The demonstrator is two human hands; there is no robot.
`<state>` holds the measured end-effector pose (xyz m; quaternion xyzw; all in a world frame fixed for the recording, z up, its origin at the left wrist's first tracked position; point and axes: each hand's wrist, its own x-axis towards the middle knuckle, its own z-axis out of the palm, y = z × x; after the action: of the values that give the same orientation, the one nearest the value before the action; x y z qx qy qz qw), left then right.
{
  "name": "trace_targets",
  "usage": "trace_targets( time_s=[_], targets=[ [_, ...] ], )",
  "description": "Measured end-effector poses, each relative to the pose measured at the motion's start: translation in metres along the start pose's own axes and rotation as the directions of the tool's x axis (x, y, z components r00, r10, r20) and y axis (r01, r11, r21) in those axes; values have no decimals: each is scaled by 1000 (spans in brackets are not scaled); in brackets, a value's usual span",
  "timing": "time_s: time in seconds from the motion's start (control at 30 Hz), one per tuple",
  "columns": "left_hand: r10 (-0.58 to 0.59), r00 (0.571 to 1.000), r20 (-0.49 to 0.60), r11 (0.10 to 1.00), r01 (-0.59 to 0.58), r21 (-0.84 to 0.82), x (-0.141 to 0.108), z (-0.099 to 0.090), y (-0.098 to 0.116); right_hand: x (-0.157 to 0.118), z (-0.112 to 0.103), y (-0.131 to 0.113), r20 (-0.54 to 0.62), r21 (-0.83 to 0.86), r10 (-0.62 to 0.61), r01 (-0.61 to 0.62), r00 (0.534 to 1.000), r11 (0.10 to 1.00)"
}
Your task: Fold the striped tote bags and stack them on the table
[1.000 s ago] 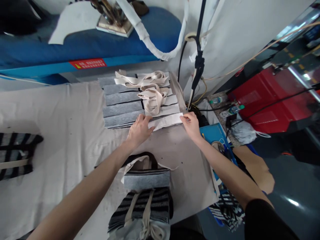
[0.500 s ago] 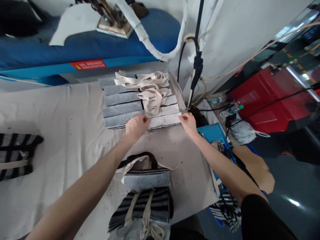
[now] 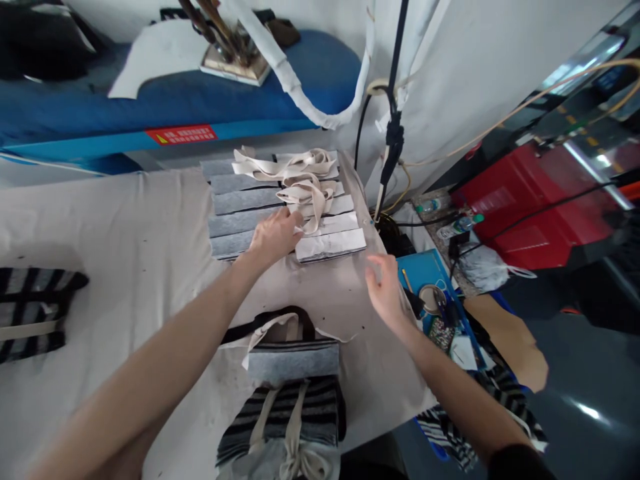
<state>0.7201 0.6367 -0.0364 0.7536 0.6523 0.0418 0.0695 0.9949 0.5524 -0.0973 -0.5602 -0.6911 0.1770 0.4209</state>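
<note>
Rows of grey fabric strips (image 3: 240, 223) and a column of white strips (image 3: 333, 243) lie side by side at the far end of the cloth-covered table. Two loosely bundled cream straps (image 3: 307, 190) rest on top of them. Over the gap between both columns is my left hand (image 3: 275, 233), its fingers curled together close to the lower strap; what they pinch, if anything, is hidden. My right hand (image 3: 385, 287) hovers near the table's right side, thumb and fingers apart, holding nothing, just off the end of the nearest white strip.
Tied striped bundles (image 3: 295, 413) and a grey folded piece (image 3: 295, 360) with straps lie near me. Another striped bundle (image 3: 35, 310) is at left. Behind stands a blue padded board (image 3: 310, 73) with an iron (image 3: 235, 60). A blue tray (image 3: 425, 263) sits at right.
My right hand has let go of the white strip's end and drawn back toward me, opening. My left hand has shifted slightly up toward the cream straps.
</note>
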Motion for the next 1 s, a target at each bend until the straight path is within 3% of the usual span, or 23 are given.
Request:
trace_targets(
  time_s=[0.1,0.2,0.3,0.4,0.47,0.53,0.6,0.67,0.73,0.8,0.9,1.0],
  targets=[
    [-67,997,44,996,70,-63,16,-3,0,-31,-7,-5,41,-36,60,-58,997,998],
    [-194,981,-22,961,185,-203,29,-13,0,-56,-7,0,82,-69,134,-129,987,989],
    [-257,959,-116,907,198,-371,43,-28,-4,-74,-2,13,119,-76,194,-185,974,980],
    [-262,959,-107,871,187,-454,39,-44,-9,-84,3,23,145,-90,230,-218,962,972],
    [-216,966,-139,889,136,-438,16,-52,-13,-86,1,22,145,-77,236,-227,961,971],
    [-114,983,-145,909,44,-415,-23,-56,-17,-88,-4,12,134,-28,244,-243,960,970],
    [22,999,-42,906,-37,-421,-71,-55,-20,-92,-13,-3,160,56,261,-273,952,960],
    [144,979,142,896,-68,-438,-117,-50,-23,-97,-22,-21,257,164,267,-314,929,935],
    [224,919,325,893,-60,-447,-153,-40,-23,-104,-28,-37,407,257,231,-353,884,900],
    [277,857,435,890,-57,-453,-175,-25,-19,-110,-28,-50,550,297,159,-369,820,881],
    [375,781,500,875,-120,-469,-186,1,-11,-110,-17,-61,706,231,76,-331,704,915],
    [419,716,558,886,-188,-424,-183,25,-1,-102,-3,-66,828,76,67,-229,557,970]
  ],
)
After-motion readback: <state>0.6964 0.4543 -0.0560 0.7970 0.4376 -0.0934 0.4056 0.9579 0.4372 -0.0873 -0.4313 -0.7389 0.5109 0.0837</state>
